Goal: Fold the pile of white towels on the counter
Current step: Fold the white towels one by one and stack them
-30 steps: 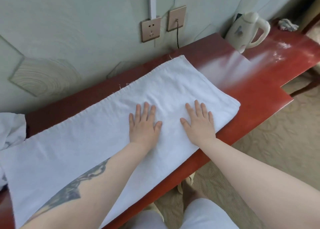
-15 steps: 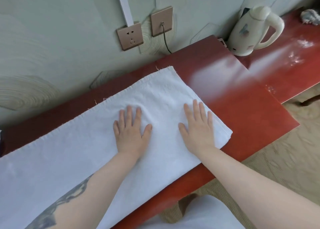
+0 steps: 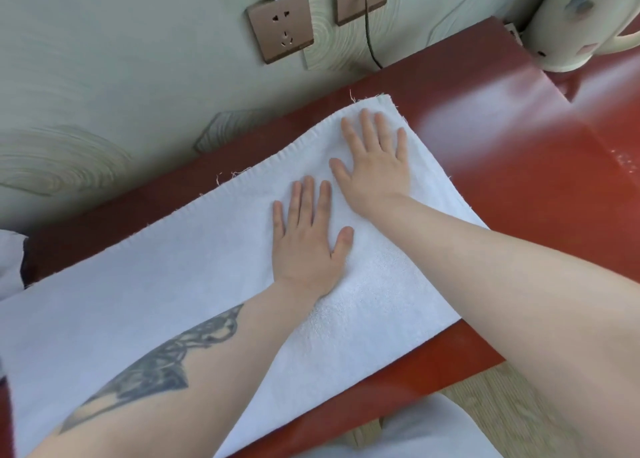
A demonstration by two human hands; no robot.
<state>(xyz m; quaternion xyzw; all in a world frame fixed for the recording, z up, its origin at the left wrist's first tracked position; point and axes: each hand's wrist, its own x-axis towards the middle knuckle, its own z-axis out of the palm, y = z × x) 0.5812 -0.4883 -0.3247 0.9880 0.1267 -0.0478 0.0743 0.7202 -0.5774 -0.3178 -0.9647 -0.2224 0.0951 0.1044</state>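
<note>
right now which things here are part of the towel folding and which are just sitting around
Part of the job:
white towel, spread flat on the counter
left hand, flat on the towel
right hand, flat near its far corner

Just lying about:
kettle
wall socket
plugged-in cord

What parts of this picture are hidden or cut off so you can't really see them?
All in the head view:
- Towel: its left end runs off the picture's edge; both arms cover parts.
- Kettle: top and handle cut off at the upper right corner.
- White cloth at the left edge: mostly out of frame, so what it is stays unclear.
- Cord: its lower end disappears behind the counter.
</note>
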